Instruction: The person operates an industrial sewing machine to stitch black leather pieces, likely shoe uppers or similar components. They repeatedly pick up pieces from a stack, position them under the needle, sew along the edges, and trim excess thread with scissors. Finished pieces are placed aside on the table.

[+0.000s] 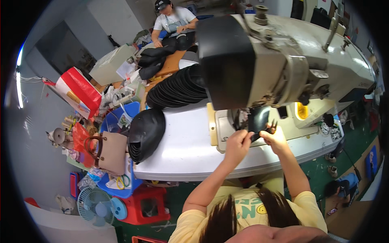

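A black curved leather piece [257, 120] lies under the head of a large beige sewing machine [291, 56], at its needle area. My left hand [238, 142] pinches the piece's left edge. On the right edge my right hand [275, 137] grips the same piece. Both forearms reach up from the lower edge over the white worktable [190, 150].
A long fanned row of black pieces [176, 89] lies on the table behind, and another black stack [146, 131] hangs over its left edge. A brown handbag [110, 153], blue bins, a red stool [146, 206] and a small fan [94, 204] stand at left. Another person [173, 20] works at the far table.
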Demonstrator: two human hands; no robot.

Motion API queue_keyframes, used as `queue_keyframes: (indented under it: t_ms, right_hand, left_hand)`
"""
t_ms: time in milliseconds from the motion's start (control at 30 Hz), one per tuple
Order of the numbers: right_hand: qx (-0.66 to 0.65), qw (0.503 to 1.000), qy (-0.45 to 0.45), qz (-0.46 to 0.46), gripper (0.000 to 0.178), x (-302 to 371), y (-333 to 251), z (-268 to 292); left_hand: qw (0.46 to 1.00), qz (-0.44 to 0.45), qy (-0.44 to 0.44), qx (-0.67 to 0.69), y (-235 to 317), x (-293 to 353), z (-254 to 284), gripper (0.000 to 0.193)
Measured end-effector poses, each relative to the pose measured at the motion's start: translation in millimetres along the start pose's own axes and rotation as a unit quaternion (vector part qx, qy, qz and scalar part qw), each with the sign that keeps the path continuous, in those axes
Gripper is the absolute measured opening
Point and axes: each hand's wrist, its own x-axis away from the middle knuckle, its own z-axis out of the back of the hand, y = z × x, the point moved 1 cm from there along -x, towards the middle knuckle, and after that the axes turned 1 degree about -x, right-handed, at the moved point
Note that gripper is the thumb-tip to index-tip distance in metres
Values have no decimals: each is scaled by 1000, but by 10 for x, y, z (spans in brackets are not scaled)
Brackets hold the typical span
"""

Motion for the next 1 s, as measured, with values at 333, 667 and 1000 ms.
queue_keyframes:
  t_ms: [333,667,1000]
  right_hand:
    - [95,995,10,28,30,2,33,62]
    - [120,992,-11,47,47,13,-145,65]
    - [73,997,18,35,45,-30,-99,73]
  left_hand:
    - [981,154,-68,97,38,4,28,28]
    - [980,162,-106,44,194,-12,112,14]
    - [983,158,-82,53,165,-21,60,15]
